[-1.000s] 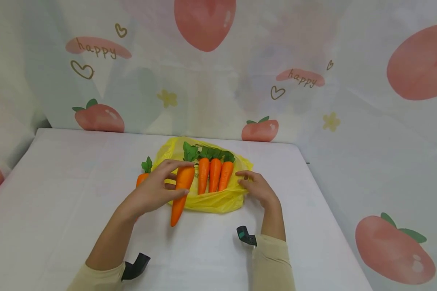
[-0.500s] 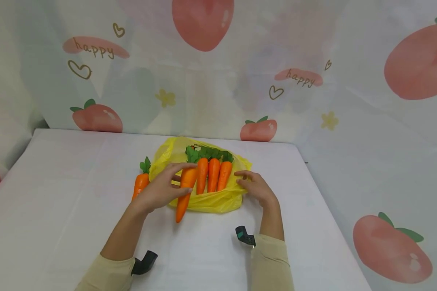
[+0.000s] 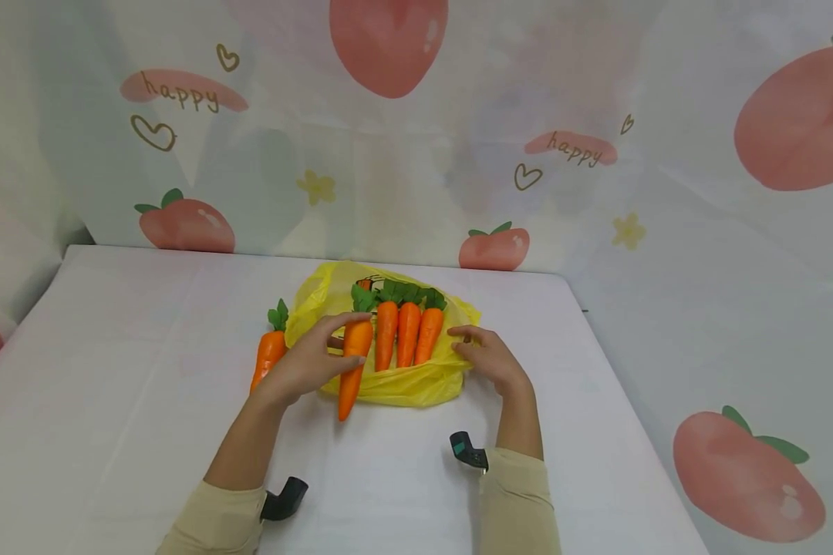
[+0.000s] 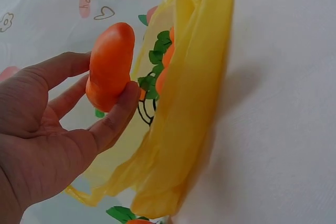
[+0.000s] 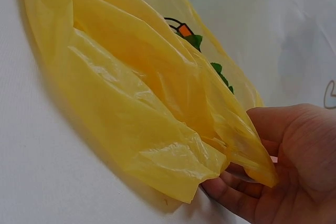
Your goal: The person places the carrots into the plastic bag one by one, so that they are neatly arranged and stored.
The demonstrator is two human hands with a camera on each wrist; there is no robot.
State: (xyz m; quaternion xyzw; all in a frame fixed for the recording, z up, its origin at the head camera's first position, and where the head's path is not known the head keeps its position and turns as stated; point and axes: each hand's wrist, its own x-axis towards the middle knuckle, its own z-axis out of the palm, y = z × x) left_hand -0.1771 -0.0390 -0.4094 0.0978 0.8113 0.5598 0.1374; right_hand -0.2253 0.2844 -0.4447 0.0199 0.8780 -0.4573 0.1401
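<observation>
My left hand pinches an orange carrot between thumb and fingers, leafy top pointing away, tip toward me. It is held at the left part of a yellow plastic bag's mouth; in the left wrist view the carrot shows end-on beside the bag. Three carrots with green leaves lie side by side in the bag. At the bag's right side, my right hand holds its edge. The right wrist view shows thumb and fingers around the yellow film, some fingers hidden behind it.
Another carrot lies on the white table left of the bag, partly covered by my left hand. A fruit-printed backdrop rises behind and along the sides of the table. Black wrist mounts stick out from both sleeves.
My left hand has shifted slightly right and away from me with the carrot, uncovering more of the carrot on the table. The right hand stays on the bag's edge.
</observation>
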